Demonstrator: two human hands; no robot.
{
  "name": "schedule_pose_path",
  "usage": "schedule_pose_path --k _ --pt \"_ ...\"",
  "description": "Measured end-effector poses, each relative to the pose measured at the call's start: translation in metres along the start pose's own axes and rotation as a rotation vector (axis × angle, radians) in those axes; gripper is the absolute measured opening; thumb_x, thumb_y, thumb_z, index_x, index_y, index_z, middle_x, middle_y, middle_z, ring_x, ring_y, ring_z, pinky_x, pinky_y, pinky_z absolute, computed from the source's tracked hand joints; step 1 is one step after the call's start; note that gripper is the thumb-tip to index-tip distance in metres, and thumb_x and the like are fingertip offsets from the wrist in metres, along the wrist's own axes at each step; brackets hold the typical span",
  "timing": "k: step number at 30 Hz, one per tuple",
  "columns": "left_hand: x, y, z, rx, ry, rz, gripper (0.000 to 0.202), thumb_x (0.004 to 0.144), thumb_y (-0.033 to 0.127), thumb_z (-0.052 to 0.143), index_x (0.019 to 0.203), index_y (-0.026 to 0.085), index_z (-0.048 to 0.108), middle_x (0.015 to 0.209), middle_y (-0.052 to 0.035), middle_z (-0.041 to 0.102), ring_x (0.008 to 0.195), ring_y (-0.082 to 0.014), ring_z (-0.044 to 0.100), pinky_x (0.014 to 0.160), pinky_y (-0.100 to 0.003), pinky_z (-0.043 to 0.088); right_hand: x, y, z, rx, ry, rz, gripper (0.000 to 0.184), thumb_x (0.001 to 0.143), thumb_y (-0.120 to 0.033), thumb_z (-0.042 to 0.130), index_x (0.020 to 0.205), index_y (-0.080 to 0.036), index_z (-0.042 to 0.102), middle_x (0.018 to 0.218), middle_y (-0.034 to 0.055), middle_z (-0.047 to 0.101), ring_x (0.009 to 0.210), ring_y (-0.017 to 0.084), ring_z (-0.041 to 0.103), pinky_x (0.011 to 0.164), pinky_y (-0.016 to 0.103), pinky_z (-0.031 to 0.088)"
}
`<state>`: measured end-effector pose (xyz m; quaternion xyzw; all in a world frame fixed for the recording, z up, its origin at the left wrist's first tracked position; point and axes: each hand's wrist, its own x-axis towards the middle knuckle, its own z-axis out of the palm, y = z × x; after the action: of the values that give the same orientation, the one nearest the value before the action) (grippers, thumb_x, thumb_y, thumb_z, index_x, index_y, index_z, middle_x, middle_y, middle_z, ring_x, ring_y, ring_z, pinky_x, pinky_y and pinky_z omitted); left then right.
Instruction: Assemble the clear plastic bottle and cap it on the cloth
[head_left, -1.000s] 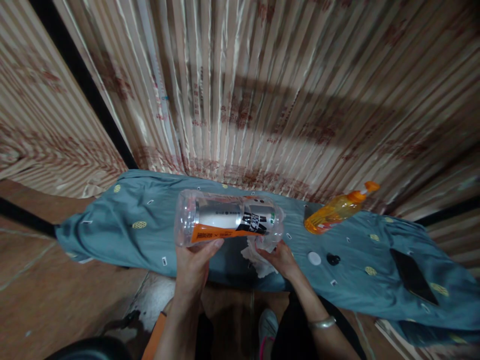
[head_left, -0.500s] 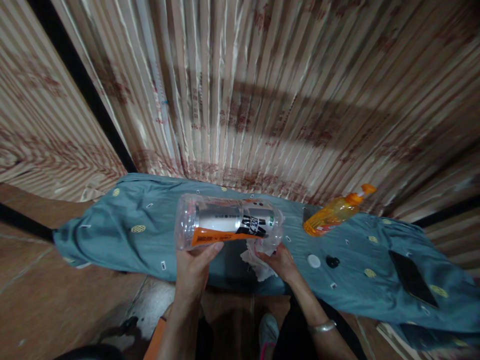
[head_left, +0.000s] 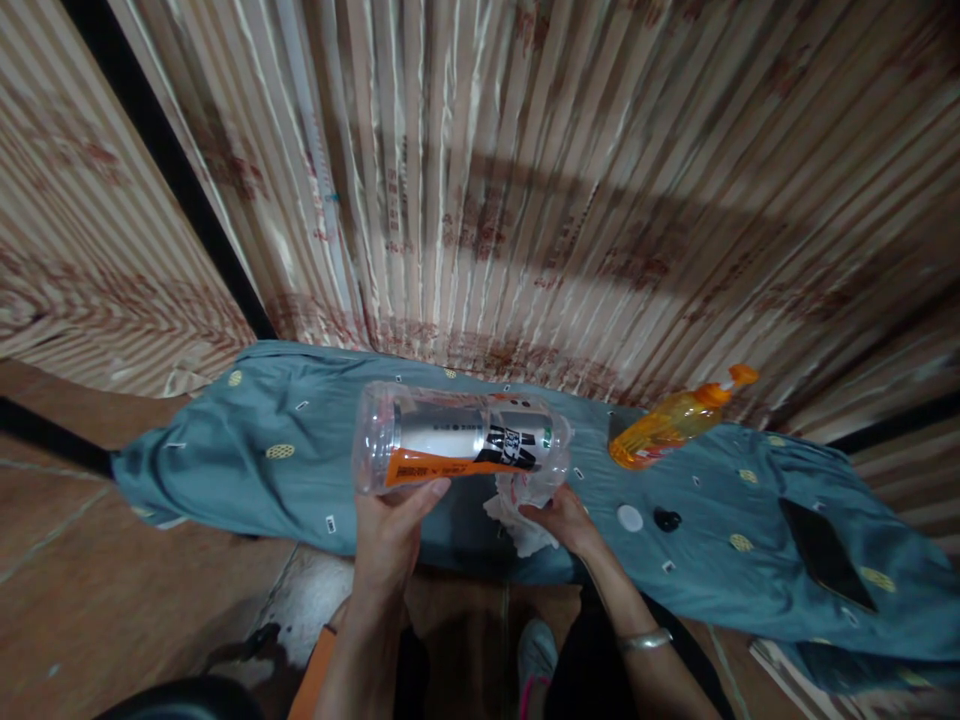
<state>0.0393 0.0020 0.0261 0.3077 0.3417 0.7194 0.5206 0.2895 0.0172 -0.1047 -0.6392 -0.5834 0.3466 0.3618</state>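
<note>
My left hand (head_left: 388,532) grips a large clear plastic bottle (head_left: 457,440) with a silver, black and orange label, held sideways above the table. Its base points left and its neck right. At the neck end my right hand (head_left: 564,519) is closed on a crumpled white tissue (head_left: 517,520) pressed against the bottle. A metal bangle sits on my right wrist.
A teal patterned cloth (head_left: 247,460) covers the low table. On it to the right lie an orange bottle (head_left: 675,420) on its side, a white cap (head_left: 629,517), a black cap (head_left: 666,519) and a dark phone (head_left: 825,552). A striped curtain hangs behind.
The view shifted slightly; both hands and the bottle stay in nearly the same pose.
</note>
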Motion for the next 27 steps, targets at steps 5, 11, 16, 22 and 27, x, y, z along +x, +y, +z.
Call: schedule_pose_path --k 5,11,16,22,27 --pt "0.0010 -0.0016 -0.0002 -0.011 0.009 0.014 0.086 0.053 0.021 0.094 0.133 0.030 0.061 0.095 -0.0007 0.077 0.091 -0.0211 0.074 0.089 -0.035 0.061 -0.0008 -0.0014 0.0003 -0.043 0.014 -0.028 0.036 0.065 -0.028 0.074 0.101 -0.022 0.074 0.099 0.0055 0.078 0.094 0.030 0.075 0.089 0.048 0.060" --pt "0.0003 0.0003 -0.0008 0.004 0.028 0.014 0.085 0.052 0.022 0.095 0.132 0.028 0.063 0.097 -0.0012 0.076 0.085 -0.0185 0.072 0.085 -0.032 0.061 -0.0002 -0.0006 0.0024 -0.065 0.027 -0.037 0.037 0.064 -0.026 0.074 0.101 -0.023 0.073 0.099 0.0058 0.079 0.095 0.030 0.075 0.091 0.049 0.059" --pt "0.0024 -0.0002 -0.0029 0.003 0.035 0.040 0.085 0.052 0.022 0.095 0.131 0.027 0.063 0.100 -0.0027 0.076 0.084 -0.0183 0.072 0.084 -0.031 0.061 0.0003 -0.0024 0.0002 -0.090 0.036 -0.047 0.036 0.064 -0.027 0.074 0.100 -0.022 0.073 0.102 0.0078 0.079 0.098 0.032 0.074 0.092 0.048 0.059" --pt "0.0039 -0.0001 -0.0029 0.025 0.046 0.032 0.088 0.051 0.027 0.096 0.131 0.025 0.062 0.100 -0.0041 0.077 0.081 -0.0195 0.073 0.082 -0.033 0.061 0.0002 -0.0037 -0.0021 -0.095 0.009 -0.018 0.039 0.064 -0.029 0.075 0.103 -0.022 0.074 0.102 0.0079 0.078 0.099 0.032 0.073 0.092 0.050 0.059" --pt "0.0042 0.0009 0.0006 -0.030 0.073 -0.023 0.085 0.049 0.030 0.097 0.127 0.027 0.065 0.086 -0.0003 0.076 0.078 -0.0189 0.073 0.081 -0.033 0.062 0.0003 0.0005 0.0016 -0.081 0.007 -0.028 0.037 0.066 -0.027 0.074 0.103 -0.022 0.073 0.103 0.0069 0.078 0.102 0.031 0.073 0.094 0.048 0.058"
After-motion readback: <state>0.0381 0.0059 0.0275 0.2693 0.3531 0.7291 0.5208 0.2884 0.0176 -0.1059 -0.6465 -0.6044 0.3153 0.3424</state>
